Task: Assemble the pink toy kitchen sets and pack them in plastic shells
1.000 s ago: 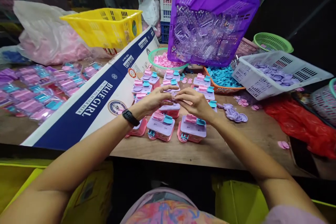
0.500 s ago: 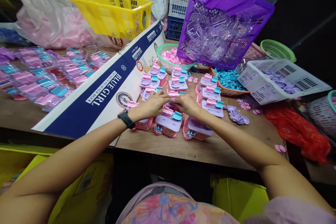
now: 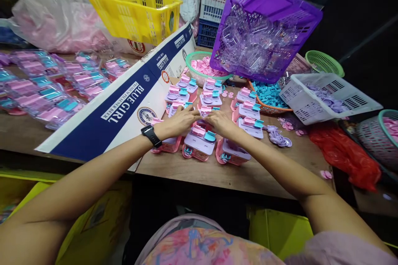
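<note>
My left hand [image 3: 183, 121], with a black watch on the wrist, and my right hand [image 3: 220, 122] meet over a lilac-and-pink plastic toy box [image 3: 205, 111] in the middle row. Both hands have bent fingers closed on its top from either side and partly hide it. Just in front of them stands another toy box [image 3: 199, 145] with a pink piece and a blue piece upright on its lid. A similar box with a bare lilac lid [image 3: 235, 150] is at its right. More such boxes [image 3: 248, 111] stand in rows around my hands.
A blue-and-white cardboard sheet [image 3: 124, 103] leans at left, beside bagged toys [image 3: 40, 91]. Behind are a green basket of pink pieces [image 3: 205, 66], an orange basket of blue pieces [image 3: 269, 95] and a tilted purple crate [image 3: 280, 4]. Lilac dishes [image 3: 278, 136] lie at right.
My hands stay at the same box, with only small shifts of the fingers. The view has moved slightly.
</note>
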Tool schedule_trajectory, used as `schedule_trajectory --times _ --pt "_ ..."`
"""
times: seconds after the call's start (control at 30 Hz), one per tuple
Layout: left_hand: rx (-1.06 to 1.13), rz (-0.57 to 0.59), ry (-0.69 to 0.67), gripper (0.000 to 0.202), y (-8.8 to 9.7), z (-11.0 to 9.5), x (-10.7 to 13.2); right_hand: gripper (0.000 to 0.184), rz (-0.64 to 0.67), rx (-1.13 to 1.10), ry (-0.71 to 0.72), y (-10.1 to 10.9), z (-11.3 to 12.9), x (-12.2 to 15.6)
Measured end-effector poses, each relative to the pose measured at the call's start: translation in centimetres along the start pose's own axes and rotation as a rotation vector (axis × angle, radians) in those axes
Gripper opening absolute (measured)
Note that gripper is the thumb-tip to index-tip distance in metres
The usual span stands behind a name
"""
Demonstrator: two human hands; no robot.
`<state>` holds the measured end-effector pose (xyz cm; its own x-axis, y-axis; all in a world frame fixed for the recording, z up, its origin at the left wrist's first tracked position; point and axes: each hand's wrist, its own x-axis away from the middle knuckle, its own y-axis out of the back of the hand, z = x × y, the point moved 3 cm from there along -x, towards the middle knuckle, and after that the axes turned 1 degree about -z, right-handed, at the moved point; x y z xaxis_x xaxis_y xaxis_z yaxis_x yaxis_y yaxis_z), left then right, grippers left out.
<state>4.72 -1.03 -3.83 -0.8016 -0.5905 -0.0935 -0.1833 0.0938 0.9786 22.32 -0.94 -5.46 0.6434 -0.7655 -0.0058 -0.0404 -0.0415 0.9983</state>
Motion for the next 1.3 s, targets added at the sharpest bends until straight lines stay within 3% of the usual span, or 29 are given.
schedule_trajectory --times 0.2,0.47,0.53,0.6,0.67,0.77,0.8,0.87,0.97,1.07,1.13,1.3 --pt "0.033 -0.039 -0.022 0.044 -0.7 0.8 -0.1 0.018 0.052 -0.031 0.038 0.5 0.4 -0.6" --pt "-0.007 -0.016 -0.037 0.048 -0.5 0.8 -0.7 0.018 -0.047 -0.131 -0.033 -0.1 1.0 -0.5" --pt "-0.068 -0.009 0.024 0.05 -0.5 0.8 -0.6 0.018 -0.075 -0.173 -0.043 0.3 0.4 0.3" --pt "-0.092 -0.058 0.062 0.051 -0.3 0.8 -0.1 0.02 -0.207 -0.249 -0.065 1.3 -1.2 2.6" --pt "-0.069 -0.121 0.073 0.051 -0.2 0.3 1.0 0.026 -0.455 -0.308 -0.175 2.3 -3.7 6.9" --pt "0.034 -0.162 0.042 0.045 -0.3 -1.2 3.2 0.03 -0.778 -0.276 -0.569 2.5 -8.8 16.0" --pt "0.06 -0.154 0.029 0.047 -0.5 -1.9 3.7 0.032 -0.792 -0.227 -0.735 1.9 -10.5 19.0" --pt "0.074 -0.127 0.002 0.059 -1.0 -3.0 4.3 0.033 -0.565 -0.156 -0.96 -0.2 -13.3 23.7" --pt "0.064 -0.119 0.012 0.07 -1.9 -4.2 4.1 0.03 -0.407 -0.158 -1.006 -3.7 -15.0 27.5" --pt "0.026 -0.15 0.087 0.07 -2.7 -5.4 4.0 0.026 -0.355 -0.114 -1.007 -6.3 -14.1 28.4" --pt "-0.031 -0.173 0.134 0.074 -3.0 -6.3 4.2 0.023 -0.395 -0.106 -0.999 -7.2 -13.1 28.3" --pt "-0.073 -0.239 0.186 0.075 -3.5 -7.7 5.2 0.02 -0.543 -0.426 -0.996 -8.6 -11.8 28.6"
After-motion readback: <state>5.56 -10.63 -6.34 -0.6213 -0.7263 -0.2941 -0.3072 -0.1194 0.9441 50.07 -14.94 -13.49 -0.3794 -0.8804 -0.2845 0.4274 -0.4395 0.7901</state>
